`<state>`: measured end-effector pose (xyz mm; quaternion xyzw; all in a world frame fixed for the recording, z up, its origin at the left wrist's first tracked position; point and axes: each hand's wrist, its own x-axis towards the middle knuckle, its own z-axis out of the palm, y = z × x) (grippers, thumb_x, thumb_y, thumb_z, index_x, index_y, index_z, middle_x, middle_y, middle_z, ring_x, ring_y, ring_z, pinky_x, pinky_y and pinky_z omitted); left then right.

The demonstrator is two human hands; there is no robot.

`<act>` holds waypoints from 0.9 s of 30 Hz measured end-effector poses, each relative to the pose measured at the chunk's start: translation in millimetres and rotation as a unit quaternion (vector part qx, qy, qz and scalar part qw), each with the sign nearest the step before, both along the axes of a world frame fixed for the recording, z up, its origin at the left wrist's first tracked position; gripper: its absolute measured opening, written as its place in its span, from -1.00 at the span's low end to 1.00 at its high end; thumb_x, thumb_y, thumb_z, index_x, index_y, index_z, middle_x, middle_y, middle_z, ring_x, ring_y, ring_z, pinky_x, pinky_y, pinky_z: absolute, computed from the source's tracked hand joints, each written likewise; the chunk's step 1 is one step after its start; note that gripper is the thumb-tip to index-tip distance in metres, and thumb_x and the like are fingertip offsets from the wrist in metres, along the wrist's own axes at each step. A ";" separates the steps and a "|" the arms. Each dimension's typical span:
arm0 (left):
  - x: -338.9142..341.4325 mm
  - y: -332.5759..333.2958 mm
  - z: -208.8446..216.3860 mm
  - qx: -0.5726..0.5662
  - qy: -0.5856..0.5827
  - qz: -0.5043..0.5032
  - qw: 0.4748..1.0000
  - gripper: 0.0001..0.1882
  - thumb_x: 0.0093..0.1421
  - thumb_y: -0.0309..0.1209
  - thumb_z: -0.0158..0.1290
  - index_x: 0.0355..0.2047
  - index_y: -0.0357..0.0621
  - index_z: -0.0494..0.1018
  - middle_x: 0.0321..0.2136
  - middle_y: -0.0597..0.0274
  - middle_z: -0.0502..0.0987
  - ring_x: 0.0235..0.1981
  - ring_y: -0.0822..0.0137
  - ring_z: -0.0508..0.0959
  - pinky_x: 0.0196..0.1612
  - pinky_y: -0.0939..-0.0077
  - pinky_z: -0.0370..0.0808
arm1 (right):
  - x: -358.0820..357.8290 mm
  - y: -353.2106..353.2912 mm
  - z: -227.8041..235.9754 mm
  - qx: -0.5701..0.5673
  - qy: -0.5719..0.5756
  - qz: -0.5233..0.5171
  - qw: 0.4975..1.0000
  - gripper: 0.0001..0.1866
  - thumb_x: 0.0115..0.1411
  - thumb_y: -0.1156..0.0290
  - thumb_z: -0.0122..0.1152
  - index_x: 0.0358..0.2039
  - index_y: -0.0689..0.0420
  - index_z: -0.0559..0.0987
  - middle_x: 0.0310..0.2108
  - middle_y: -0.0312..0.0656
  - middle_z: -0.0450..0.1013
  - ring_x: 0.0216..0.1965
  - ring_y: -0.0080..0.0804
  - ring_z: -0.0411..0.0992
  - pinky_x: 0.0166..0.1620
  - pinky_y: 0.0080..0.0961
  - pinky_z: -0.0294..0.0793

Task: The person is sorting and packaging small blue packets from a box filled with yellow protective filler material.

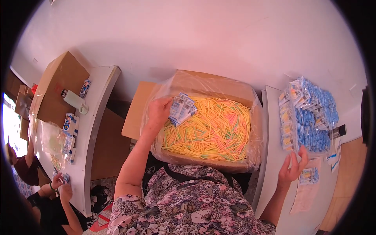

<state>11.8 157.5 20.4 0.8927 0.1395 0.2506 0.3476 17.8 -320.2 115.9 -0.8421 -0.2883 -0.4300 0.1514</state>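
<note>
My left hand (158,112) is closed in a pinch on a few small, flat printed packets (182,109) with blue striped ends, fanned out above an open cardboard box. Thin yellow, pink and green sticks (211,129) fill that box, which has a clear plastic liner and a raised brown back wall (211,80). On the right, my right hand (290,169) hovers with its fingers apart, holding nothing that I can see. Beside it a similar packet (309,176) lies on a pale pink cloth (305,197). Just beyond stands a large pile of blue-and-white packets (313,117).
A dark-capped clear bottle (337,132) is beside the pile on the right table (274,117). The left table (102,84) carries a carton (62,88), a white flask (73,101) and small boxes (69,133). Another person's hands (62,187) work at its near end.
</note>
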 end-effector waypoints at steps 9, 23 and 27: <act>-11.8 -63.1 57.8 -0.124 0.051 -0.245 0.960 -0.85 0.23 -0.46 0.02 -0.30 -0.30 0.52 -0.53 0.36 0.51 -0.43 0.63 0.42 -0.37 0.61 0.39 | 33.0 188.0 -16.5 0.186 0.454 0.243 0.837 -0.67 0.06 0.52 0.24 -0.13 0.28 0.49 -0.22 -0.13 0.45 -0.25 -0.40 0.42 -0.17 -0.52 0.41; 21.3 -69.8 -3.6 -0.435 -0.074 -0.197 0.875 -0.82 0.27 -0.46 0.00 -0.22 -0.31 0.51 -0.40 0.40 0.56 -0.37 0.67 0.46 -0.31 0.72 0.44 | 33.3 152.8 -63.7 -0.193 0.498 0.142 0.833 -0.74 0.03 0.28 0.26 -0.41 0.23 0.51 -0.48 -0.10 0.43 -0.40 -0.13 0.45 -0.36 -0.31 0.41; 24.3 -75.4 -7.0 -0.410 -0.077 -0.221 0.882 -0.85 0.26 -0.48 0.01 -0.27 -0.30 0.53 -0.49 0.45 0.51 -0.44 0.68 0.39 -0.38 0.72 0.38 | 20.2 163.3 -71.4 -0.253 0.460 0.096 0.846 -0.76 0.04 0.30 0.25 -0.41 0.23 0.50 -0.43 -0.06 0.41 -0.36 -0.07 0.45 -0.29 -0.25 0.46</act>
